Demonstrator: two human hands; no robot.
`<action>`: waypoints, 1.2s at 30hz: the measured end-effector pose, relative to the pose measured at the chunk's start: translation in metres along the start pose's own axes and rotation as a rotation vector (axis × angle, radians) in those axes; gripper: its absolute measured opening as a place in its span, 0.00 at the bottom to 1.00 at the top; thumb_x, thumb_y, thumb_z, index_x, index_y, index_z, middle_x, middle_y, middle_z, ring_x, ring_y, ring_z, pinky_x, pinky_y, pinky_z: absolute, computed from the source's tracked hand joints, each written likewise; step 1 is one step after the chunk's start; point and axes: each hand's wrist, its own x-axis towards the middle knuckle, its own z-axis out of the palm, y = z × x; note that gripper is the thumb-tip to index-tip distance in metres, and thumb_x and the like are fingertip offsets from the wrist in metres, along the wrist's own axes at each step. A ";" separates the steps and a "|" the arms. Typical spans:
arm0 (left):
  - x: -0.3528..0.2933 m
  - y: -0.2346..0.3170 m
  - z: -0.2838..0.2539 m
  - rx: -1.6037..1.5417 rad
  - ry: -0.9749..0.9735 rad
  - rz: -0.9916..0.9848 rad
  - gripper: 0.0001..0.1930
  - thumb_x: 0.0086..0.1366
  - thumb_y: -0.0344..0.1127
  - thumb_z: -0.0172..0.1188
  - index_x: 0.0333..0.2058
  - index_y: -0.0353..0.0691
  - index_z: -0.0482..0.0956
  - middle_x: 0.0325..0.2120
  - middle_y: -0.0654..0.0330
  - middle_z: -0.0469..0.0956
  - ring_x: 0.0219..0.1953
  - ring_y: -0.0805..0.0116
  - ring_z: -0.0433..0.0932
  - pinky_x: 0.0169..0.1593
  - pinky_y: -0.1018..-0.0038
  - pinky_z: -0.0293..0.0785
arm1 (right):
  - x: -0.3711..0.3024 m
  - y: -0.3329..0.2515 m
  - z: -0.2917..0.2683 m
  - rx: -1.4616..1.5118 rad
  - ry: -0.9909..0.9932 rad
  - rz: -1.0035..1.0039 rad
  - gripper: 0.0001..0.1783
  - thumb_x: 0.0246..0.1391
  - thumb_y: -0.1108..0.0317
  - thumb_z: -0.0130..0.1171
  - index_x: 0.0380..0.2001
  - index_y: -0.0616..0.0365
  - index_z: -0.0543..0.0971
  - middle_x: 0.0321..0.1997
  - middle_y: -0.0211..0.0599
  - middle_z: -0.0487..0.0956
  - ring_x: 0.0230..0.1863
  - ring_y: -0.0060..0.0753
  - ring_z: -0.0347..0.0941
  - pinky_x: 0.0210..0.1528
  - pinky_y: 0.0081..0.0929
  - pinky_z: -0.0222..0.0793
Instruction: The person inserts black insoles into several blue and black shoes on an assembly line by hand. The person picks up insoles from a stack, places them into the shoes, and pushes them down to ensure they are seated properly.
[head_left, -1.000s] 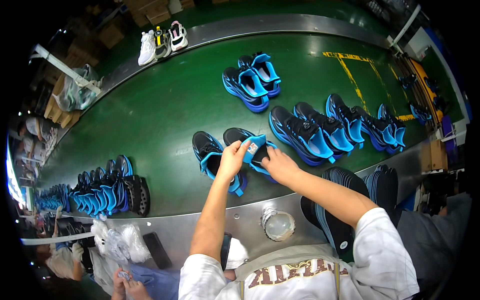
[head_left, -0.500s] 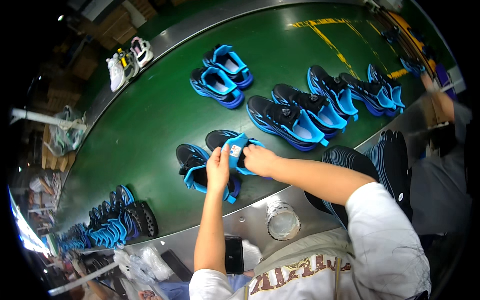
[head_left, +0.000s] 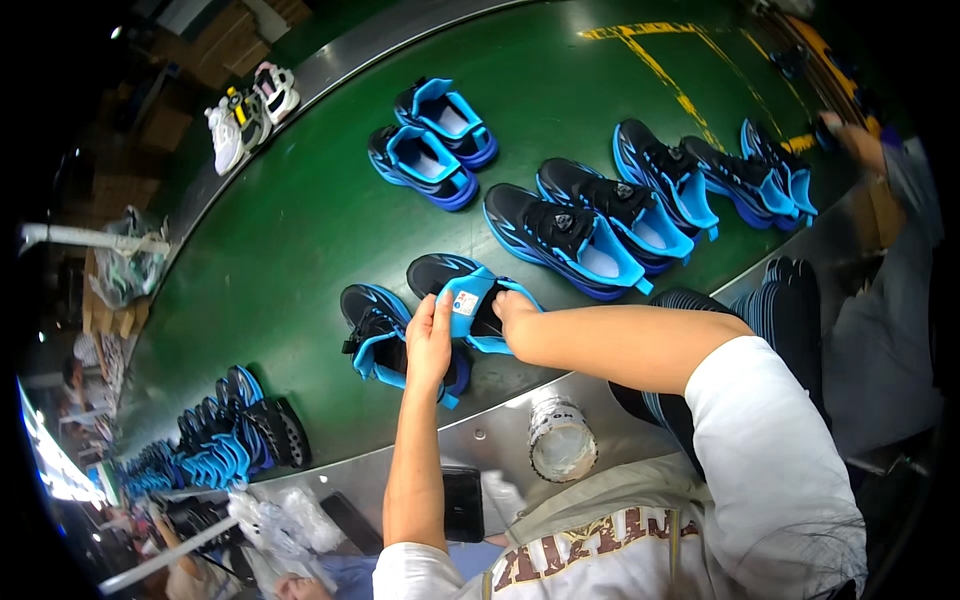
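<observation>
On the green surface in front of me sits a black and blue sneaker [head_left: 437,271], toe pointing away. My left hand [head_left: 429,345] pinches its light-blue tongue, pulled up so that a small white label [head_left: 465,303] shows. My right hand [head_left: 517,324] reaches into the shoe's opening from the right; its fingers are hidden inside. Just left of this shoe stands a matching sneaker [head_left: 375,308], partly behind my left hand, with nothing holding it.
Another pair of sneakers [head_left: 422,165] stands farther back, and a row of them [head_left: 565,235] runs right. More sneakers [head_left: 215,445] cluster at the lower left. A metal edge [head_left: 480,436] holds a round tub [head_left: 562,440] and a phone [head_left: 462,505]. Black striped soles [head_left: 765,320] lie at right.
My right hand has gone deeper into the shoe, its fingers passing out of sight. My left hand keeps its pinch on the tongue. The shoes appear slightly farther left in view.
</observation>
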 end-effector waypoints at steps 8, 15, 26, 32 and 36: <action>0.001 -0.014 0.011 0.210 0.279 0.260 0.13 0.59 0.35 0.53 0.39 0.34 0.67 0.30 0.52 0.65 0.29 0.60 0.67 0.33 0.72 0.64 | 0.013 0.006 0.029 -0.051 0.151 -0.160 0.16 0.50 0.62 0.43 0.34 0.53 0.78 0.39 0.30 0.76 0.43 0.29 0.69 0.49 0.28 0.51; -0.003 0.005 0.014 0.499 0.136 0.532 0.14 0.50 0.27 0.56 0.36 0.34 0.66 0.42 0.46 0.64 0.33 0.50 0.73 0.34 0.61 0.70 | -0.033 -0.003 -0.014 0.316 -0.175 -0.066 0.31 0.50 0.53 0.27 0.30 0.62 0.79 0.38 0.44 0.76 0.48 0.30 0.68 0.65 0.34 0.22; -0.071 0.014 0.027 0.734 0.243 0.658 0.09 0.49 0.28 0.59 0.32 0.35 0.74 0.42 0.47 0.69 0.22 0.58 0.71 0.29 0.69 0.68 | -0.099 -0.062 0.089 0.895 0.935 0.254 0.11 0.41 0.69 0.60 0.29 0.65 0.74 0.41 0.49 0.66 0.40 0.49 0.67 0.39 0.35 0.67; -0.025 0.004 -0.026 0.932 0.276 0.570 0.07 0.52 0.32 0.57 0.23 0.34 0.73 0.39 0.50 0.73 0.21 0.59 0.72 0.25 0.67 0.66 | -0.074 -0.061 0.044 0.914 1.053 0.229 0.16 0.47 0.66 0.55 0.39 0.62 0.72 0.46 0.50 0.67 0.44 0.49 0.66 0.46 0.37 0.64; 0.001 0.040 -0.078 0.940 0.627 0.632 0.07 0.53 0.30 0.57 0.20 0.36 0.71 0.41 0.54 0.74 0.29 0.58 0.75 0.31 0.68 0.70 | -0.154 -0.052 0.033 0.821 1.124 0.298 0.20 0.44 0.68 0.58 0.44 0.60 0.72 0.46 0.47 0.69 0.45 0.46 0.67 0.46 0.36 0.64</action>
